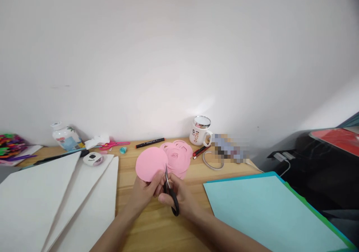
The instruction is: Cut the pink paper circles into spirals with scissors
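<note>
Scissors (173,197) sit in the grip of the right hand (181,196), blades at the lower right edge of the pink paper disc (150,164), which the left hand (148,187) pinches above the desk (157,225). Feeding the disc round into steady blades, left thumb well back, should keep any cut smooth.

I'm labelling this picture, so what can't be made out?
Head view: item beside mug, masked by pixelation; mug partly lettered, some letters too small.
Head view: left hand, some fingers hidden by pink circle.
Head view: pink cut-outs, partly covered by pink circle.
Head view: white sheets, cut off by lower edge.
</note>
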Demonstrator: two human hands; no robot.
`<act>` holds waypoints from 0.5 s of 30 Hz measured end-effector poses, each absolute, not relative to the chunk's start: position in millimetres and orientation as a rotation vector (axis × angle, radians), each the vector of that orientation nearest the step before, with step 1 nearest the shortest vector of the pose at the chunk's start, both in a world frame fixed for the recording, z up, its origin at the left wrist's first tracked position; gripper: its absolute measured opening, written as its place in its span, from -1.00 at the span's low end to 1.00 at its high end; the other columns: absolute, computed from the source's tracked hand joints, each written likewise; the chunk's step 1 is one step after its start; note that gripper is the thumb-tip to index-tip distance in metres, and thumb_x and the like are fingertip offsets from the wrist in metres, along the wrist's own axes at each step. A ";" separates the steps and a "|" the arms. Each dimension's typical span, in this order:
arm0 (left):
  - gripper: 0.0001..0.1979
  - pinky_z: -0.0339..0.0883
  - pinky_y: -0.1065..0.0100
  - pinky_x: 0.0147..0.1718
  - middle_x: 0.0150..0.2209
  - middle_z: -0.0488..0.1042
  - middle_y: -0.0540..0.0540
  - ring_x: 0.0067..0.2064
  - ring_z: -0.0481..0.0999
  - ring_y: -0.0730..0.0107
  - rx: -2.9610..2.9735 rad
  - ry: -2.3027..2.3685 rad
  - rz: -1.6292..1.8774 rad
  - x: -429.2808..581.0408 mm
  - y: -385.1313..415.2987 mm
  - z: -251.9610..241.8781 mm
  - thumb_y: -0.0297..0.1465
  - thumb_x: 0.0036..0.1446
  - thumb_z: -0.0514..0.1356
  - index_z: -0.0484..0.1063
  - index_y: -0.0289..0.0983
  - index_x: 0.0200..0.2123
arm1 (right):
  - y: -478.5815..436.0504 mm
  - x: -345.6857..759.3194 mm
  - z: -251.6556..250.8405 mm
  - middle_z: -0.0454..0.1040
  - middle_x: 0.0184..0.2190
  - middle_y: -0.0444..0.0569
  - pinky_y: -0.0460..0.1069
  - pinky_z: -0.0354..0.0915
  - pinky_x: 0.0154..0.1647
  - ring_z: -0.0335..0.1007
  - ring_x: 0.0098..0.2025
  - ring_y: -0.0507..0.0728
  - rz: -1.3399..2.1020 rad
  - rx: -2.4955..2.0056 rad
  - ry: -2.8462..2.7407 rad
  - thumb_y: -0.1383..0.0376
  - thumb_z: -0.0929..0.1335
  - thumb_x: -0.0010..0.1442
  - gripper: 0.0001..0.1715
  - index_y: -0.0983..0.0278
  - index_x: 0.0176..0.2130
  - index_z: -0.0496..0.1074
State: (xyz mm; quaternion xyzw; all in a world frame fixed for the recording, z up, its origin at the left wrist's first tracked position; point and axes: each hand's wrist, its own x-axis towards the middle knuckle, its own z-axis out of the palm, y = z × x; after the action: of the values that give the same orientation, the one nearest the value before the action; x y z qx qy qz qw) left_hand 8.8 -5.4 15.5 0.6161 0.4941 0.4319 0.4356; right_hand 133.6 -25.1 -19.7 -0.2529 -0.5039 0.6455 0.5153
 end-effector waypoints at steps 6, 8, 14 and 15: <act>-0.67 0.19 0.48 -0.64 -0.75 0.25 0.06 -0.66 0.24 0.50 1.475 1.243 1.009 10.1 -6.9 15.0 -0.17 -0.02 0.10 0.28 -0.29 -0.64 | -31.1 128.0 -19.4 0.25 -0.51 -0.17 -0.12 0.02 -0.53 0.10 -0.52 -0.01 1.492 -0.618 -1.213 0.05 0.47 -0.15 -0.50 0.24 -0.39 0.18; -0.68 0.21 0.48 -0.63 -0.71 0.30 0.04 -0.63 0.28 0.49 1.481 1.239 1.018 10.1 -7.0 15.3 -0.18 -0.03 0.11 0.30 -0.29 -0.63 | -31.6 127.1 -19.7 0.24 -0.51 -0.18 -0.12 0.01 -0.54 0.08 -0.52 -0.01 1.485 -0.614 -1.212 0.05 0.46 -0.13 -0.50 0.24 -0.39 0.17; -0.70 0.25 0.47 -0.61 -0.68 0.34 0.01 -0.60 0.32 0.45 1.511 1.237 1.009 9.7 -7.8 19.9 -0.19 -0.04 0.11 0.31 -0.29 -0.65 | -33.5 124.3 -24.0 0.20 -0.54 -0.21 -0.12 -0.02 -0.53 0.02 -0.52 -0.02 1.464 -0.602 -1.167 0.08 0.43 -0.05 -0.57 0.24 -0.38 0.17; -0.70 0.25 0.46 -0.61 -0.67 0.34 0.01 -0.60 0.32 0.44 1.511 1.238 1.008 9.8 -8.0 20.5 -0.19 -0.05 0.11 0.30 -0.28 -0.65 | -34.1 124.0 -24.6 0.20 -0.54 -0.20 -0.11 -0.02 -0.53 0.02 -0.52 -0.02 1.462 -0.606 -1.161 0.08 0.42 -0.04 -0.58 0.24 -0.37 0.17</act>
State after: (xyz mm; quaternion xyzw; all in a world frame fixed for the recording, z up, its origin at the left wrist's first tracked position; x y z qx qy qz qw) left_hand 9.8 -8.0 20.5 0.6125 0.5015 0.4084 0.4545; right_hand 124.0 -34.1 -24.6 -0.2568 -0.4917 0.6193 0.5556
